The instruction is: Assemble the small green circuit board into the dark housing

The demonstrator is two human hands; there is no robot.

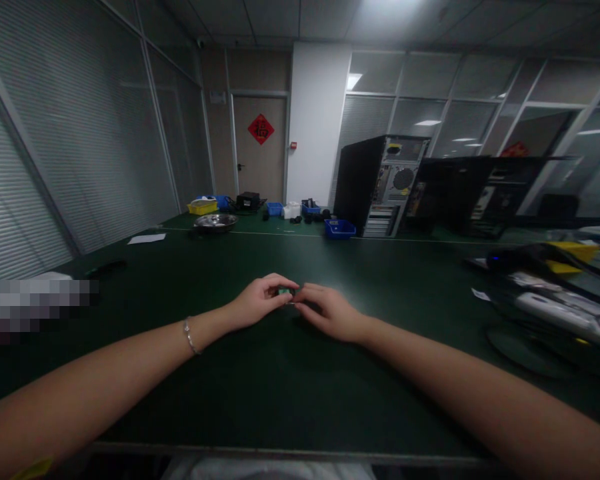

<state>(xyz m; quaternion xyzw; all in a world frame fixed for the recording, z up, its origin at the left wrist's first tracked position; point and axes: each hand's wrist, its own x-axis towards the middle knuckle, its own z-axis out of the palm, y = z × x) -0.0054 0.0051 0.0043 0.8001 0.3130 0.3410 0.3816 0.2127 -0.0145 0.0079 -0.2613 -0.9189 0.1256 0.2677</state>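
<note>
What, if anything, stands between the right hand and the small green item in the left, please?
Nothing visible does: the right hand is close beside the small green item in the left hand; contact is unclear.

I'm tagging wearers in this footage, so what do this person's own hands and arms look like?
The left hand and right hand are ungloved. A thin silvery bracelet circles the left wrist; none shows on the right wrist.

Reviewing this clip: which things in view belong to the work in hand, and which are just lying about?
In hand:
- small green piece, between left hand and right hand

Apparently lying about:
- metal bowl
- yellow basket
- white paper
- computer tower
</note>
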